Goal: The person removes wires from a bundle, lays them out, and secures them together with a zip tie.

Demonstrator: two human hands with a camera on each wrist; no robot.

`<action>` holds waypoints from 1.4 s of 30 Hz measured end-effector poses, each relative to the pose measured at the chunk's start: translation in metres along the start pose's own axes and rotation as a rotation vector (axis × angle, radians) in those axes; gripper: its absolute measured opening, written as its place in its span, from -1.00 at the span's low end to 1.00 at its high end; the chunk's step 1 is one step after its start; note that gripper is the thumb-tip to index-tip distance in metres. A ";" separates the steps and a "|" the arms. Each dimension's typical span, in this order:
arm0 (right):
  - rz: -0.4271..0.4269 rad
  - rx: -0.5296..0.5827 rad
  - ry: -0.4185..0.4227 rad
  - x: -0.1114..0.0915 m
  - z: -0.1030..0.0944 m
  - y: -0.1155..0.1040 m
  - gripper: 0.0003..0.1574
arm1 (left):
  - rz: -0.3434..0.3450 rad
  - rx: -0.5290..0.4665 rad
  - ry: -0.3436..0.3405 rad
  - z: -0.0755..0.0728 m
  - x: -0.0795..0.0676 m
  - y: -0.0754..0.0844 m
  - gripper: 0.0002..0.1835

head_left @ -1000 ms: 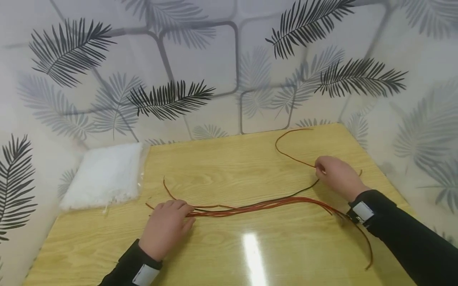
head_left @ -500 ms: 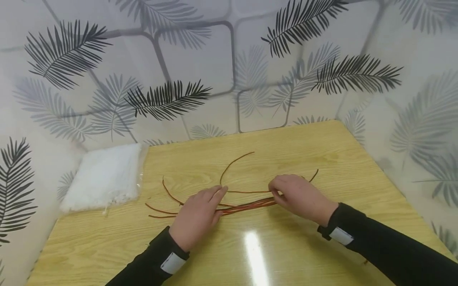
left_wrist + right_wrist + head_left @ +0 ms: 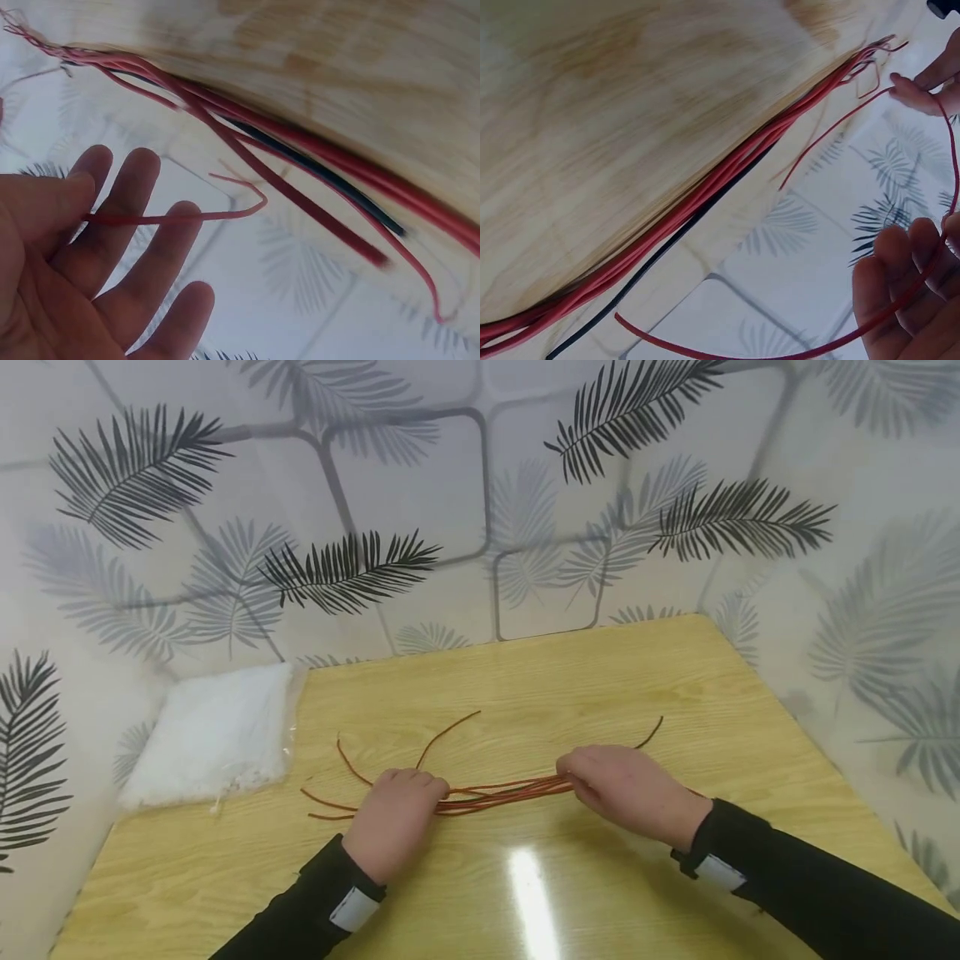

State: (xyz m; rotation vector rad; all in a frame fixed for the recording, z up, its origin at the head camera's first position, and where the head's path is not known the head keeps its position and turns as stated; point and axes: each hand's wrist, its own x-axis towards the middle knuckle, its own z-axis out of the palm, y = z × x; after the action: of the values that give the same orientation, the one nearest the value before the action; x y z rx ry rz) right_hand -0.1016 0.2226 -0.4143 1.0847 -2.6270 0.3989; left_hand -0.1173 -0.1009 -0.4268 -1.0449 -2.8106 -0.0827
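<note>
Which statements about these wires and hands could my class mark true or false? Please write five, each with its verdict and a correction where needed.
1. A plastic bag lies at the left of the table. True.
2. The left hand touches the plastic bag. False: it pinches a single red wire.
3. A black wire runs alongside red wires. True.
4. The right hand holds nothing. False: it holds red wire.
5. Both sleeves are black. True.
</note>
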 end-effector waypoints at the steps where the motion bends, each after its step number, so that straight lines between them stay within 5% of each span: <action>1: -0.001 -0.008 0.005 -0.001 -0.001 0.003 -0.73 | -0.006 0.010 0.002 -0.001 -0.001 -0.003 -0.81; 13: 0.154 -0.178 -0.154 -0.011 -0.005 0.034 -0.62 | -0.083 0.108 0.053 -0.005 -0.009 -0.034 -0.71; 20: 0.230 -0.197 -0.172 -0.025 -0.002 0.056 -0.69 | -0.137 0.148 0.047 -0.002 -0.017 -0.045 -0.75; 28: 0.207 -0.194 -0.158 -0.038 0.002 0.071 -0.90 | -0.158 0.127 0.032 0.004 -0.023 -0.051 -0.85; 36: 0.126 -0.182 -0.157 -0.045 0.008 0.077 -0.82 | -0.166 0.113 -0.028 0.012 -0.029 -0.055 -0.91; 42: 0.129 -0.170 -0.155 -0.042 0.013 0.079 -0.85 | -0.164 0.065 -0.005 0.011 -0.035 -0.058 -0.86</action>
State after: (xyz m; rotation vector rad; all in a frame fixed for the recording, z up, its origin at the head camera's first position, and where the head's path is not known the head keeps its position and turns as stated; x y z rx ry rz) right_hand -0.1311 0.2986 -0.4526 0.9293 -2.8160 0.1179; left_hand -0.1301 -0.1662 -0.4430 -0.8011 -2.8777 -0.0051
